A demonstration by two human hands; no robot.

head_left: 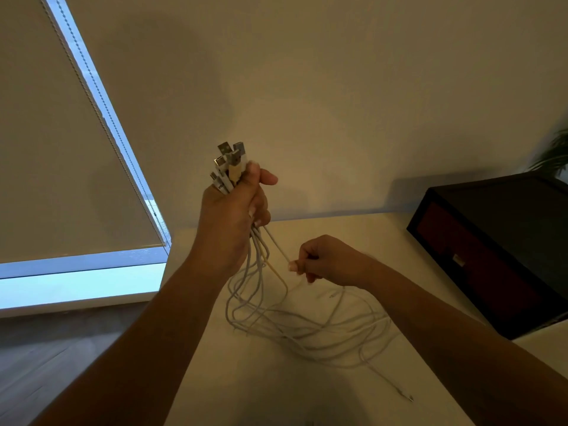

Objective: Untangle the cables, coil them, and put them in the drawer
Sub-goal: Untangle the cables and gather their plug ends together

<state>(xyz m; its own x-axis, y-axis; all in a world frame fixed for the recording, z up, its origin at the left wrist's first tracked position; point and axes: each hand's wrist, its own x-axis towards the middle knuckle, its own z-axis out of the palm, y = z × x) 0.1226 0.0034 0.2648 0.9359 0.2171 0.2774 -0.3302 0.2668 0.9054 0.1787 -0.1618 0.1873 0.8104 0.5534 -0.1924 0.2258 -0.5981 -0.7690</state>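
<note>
My left hand is raised above the table and grips a bundle of several white cables just below their USB plugs, which stick up out of my fist. The cables hang down and spread in a tangled heap on the white table. My right hand, lower and to the right, pinches one strand that runs taut up to my left fist. A dark drawer box with a reddish front and a small handle stands at the right; its drawer is shut.
A window with a lowered roller blind and bead chain fills the left. A pale wall stands behind the table. Plant leaves show behind the drawer box. One loose cable end lies near the table's front right.
</note>
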